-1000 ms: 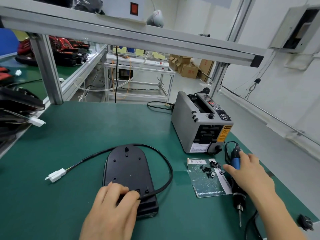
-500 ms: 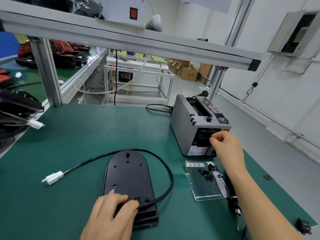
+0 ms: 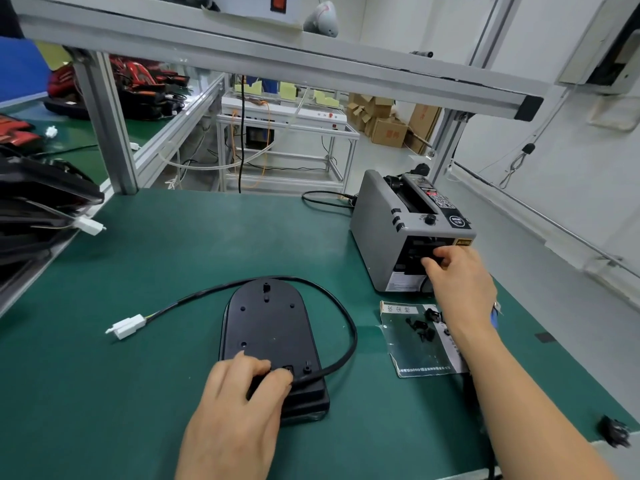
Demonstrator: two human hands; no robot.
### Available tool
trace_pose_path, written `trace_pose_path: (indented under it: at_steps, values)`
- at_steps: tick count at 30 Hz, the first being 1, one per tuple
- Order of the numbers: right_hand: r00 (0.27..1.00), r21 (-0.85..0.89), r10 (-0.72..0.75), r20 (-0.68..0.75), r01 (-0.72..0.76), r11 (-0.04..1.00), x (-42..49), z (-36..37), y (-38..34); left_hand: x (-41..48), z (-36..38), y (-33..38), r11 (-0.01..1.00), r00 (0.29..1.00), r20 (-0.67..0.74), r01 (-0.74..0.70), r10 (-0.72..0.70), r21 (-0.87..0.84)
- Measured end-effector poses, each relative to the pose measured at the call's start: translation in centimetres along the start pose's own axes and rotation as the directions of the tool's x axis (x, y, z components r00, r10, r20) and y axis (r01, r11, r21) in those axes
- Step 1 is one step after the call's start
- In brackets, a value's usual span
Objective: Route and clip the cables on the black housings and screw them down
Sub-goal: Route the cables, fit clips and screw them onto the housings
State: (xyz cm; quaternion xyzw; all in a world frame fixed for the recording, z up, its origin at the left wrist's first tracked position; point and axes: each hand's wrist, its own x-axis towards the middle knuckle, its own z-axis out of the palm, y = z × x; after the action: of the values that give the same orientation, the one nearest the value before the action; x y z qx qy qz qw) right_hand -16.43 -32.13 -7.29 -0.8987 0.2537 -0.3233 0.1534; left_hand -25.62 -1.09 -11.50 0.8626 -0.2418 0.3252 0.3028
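Lower centre on green bench (image 3: pixel 138 271), L hand (image 3: pixel 239 393) pinches cable (image 3: pixel 354 336) at black housing (image 3: pixel 268 327); R hand (image 3: pixel 457 278) at tape dispenser (image 3: pixel 377 230) front, grip unclear.

Two hands (image 3: pixel 235 407) (image 3: pixel 460 282), one black housing (image 3: pixel 268 327), one cable (image 3: pixel 346 320), one tape dispenser (image 3: pixel 377 230), one bag of clips (image 3: pixel 415 355).

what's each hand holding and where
Left hand grips the black cable at the housing, near end; right hand curls at the tape dispenser outlet, hold unclear.

One head-worn wide-angle view looks forward and down, close over the green surface (image 3: pixel 145 271) (shelf frame (image 3: pixel 277 60) far above).
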Motion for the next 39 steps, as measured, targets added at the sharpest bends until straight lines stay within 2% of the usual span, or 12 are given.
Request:
trace_pose_path:
  at_steps: [5, 9, 14, 22, 26, 31, 39]
  values:
    - [0.999, 0.061, 0.044, 0.005, -0.045, 0.997, 0.2, 0.2, 0.0, -0.1, 0.1, 0.0, 1.000, 1.000, 0.013, 0.025, -0.025, -0.012]
    - [0.984, 0.204, 0.148, 0.100, -0.166, 0.965, 0.5, 0.0, -0.3, -0.2, 0.0, 0.2, 0.998, 0.996, 0.074, 0.060, -0.057, -0.031]
    - [0.962, 0.273, 0.195, 0.190, -0.243, 0.931, 1.0, -0.5, -0.6, -0.1, 0.0, 0.1, 0.997, 0.998, 0.044, 0.046, -0.044, -0.057]
    - [0.953, 0.354, 0.214, 0.214, -0.279, 0.893, 0.8, -0.5, -0.7, -0.2, 0.2, 0.0, 0.998, 0.999, -0.001, 0.036, -0.036, -0.046]
    - [0.941, 0.455, 0.232, 0.245, -0.323, 0.830, 0.8, -0.6, -0.8, -0.2, 0.1, -0.1, 1.000, 1.000, -0.024, 0.001, -0.001, -0.022]
    - [0.887, 0.540, 0.314, 0.339, -0.457, 0.707, 1.3, -0.8, -1.1, -0.1, 0.4, 0.0, 1.000, 0.999, -0.035, 0.012, -0.013, -0.014]
    - [0.855, 0.618, 0.349, 0.383, -0.518, 0.591, 1.6, -0.5, -1.3, -0.1, 0.4, -0.1, 0.999, 1.000, -0.012, 0.021, -0.021, -0.027]
